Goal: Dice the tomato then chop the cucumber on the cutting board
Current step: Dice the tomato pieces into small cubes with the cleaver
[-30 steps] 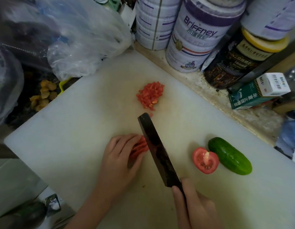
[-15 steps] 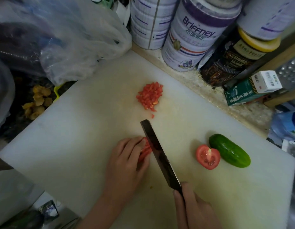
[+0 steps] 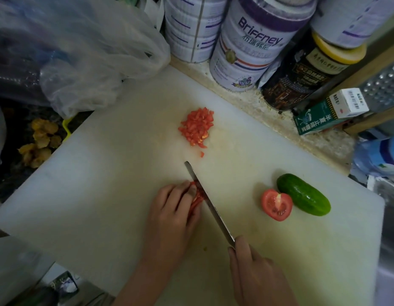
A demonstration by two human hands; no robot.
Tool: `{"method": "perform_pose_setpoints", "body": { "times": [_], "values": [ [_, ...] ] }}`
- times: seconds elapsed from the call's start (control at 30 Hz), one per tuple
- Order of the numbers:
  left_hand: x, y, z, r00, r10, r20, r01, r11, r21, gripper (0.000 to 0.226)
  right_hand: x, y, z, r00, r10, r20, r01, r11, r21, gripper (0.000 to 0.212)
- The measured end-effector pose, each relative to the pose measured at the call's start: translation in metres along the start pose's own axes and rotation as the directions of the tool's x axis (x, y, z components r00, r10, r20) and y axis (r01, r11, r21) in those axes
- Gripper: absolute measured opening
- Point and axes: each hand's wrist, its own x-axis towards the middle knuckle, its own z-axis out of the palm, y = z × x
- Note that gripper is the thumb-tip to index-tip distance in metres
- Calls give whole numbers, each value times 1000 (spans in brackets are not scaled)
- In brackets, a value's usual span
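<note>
**Mid-dice: knife on the tomato strips**

My left hand (image 3: 171, 208) sits fingers curled over a bunch of tomato strips (image 3: 197, 195) near the middle of the cutting board (image 3: 103, 184), clamping them in place. My right hand (image 3: 258, 274) is wrapped around the knife (image 3: 210, 206) handle, forefinger along the top. The blade is edge-down and runs diagonally away from me, right against the left fingertips and touching the strips.

Diced pile (image 3: 197, 127) sits further up the board, well apart from the hands, with one loose cube just below it. The tomato half (image 3: 276, 204) lies cut face up to the right of the blade, touching the whole cucumber (image 3: 303, 194), which is uncut and lies just beyond it.

Off the board: tins (image 3: 249, 47) and a green box (image 3: 319, 118) along the far edge of the tabletop, and a plastic bag (image 3: 92, 51) at far left.
</note>
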Motion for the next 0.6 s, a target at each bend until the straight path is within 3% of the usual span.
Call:
{"method": "perform_pose_setpoints", "body": {
  "times": [0.2,0.3,0.43,0.6],
  "values": [
    [1,-1,0,1000,-12,18,12,1000,-27,26,2,7,3,996,-67,50,66,998,24,39],
    [0,-1,2,1000,-13,23,14,999,-31,23,10,8,3,989,-131,62,131,991,-2,20],
    [0,0,0,999,-37,31,38,998,-50,25,36,-4,3,979,-148,144,153,988,-29,65],
    [2,1,-2,998,-42,47,44,998,-55,26,30,-2,0,980,-126,151,129,992,-5,57]
  ]
}}
